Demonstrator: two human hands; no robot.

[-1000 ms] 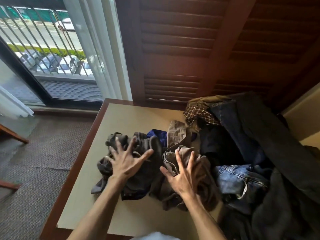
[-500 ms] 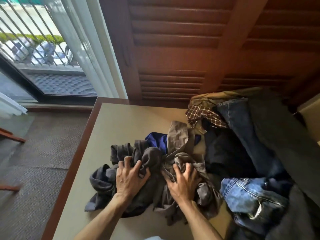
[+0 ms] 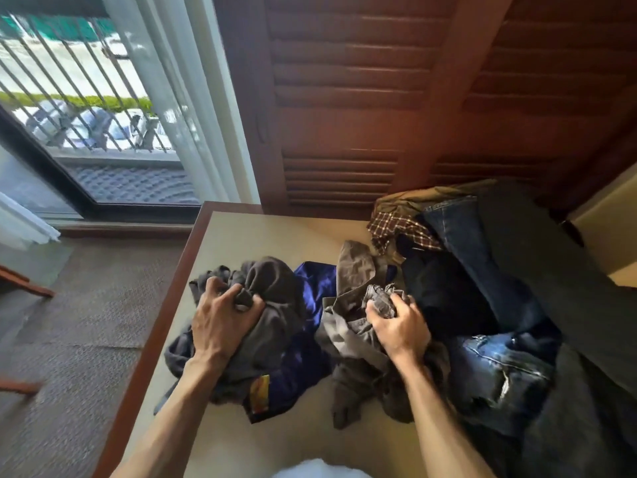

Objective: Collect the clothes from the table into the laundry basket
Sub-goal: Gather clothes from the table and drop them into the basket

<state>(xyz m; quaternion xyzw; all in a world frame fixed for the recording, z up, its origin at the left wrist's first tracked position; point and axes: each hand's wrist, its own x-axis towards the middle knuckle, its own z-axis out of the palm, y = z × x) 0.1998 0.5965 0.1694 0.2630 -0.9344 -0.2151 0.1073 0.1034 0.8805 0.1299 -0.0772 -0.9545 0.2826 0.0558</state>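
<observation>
A beige table with a brown wooden rim carries a heap of clothes. My left hand is clenched on a dark grey garment near the table's left edge. A blue garment lies under and beside it. My right hand grips a bunch of a grey-brown garment in the middle of the table. To the right lie blue jeans, a plaid shirt and dark trousers. No laundry basket is in view.
Brown louvred doors stand behind the table. A glass door with railings is at the far left, over grey carpet. Wooden furniture edges poke in at the left.
Both hands went from spread open above the clothes to pressing down and clenching fabric. The two grey garments have been pulled apart, exposing more of the blue garment between them.
</observation>
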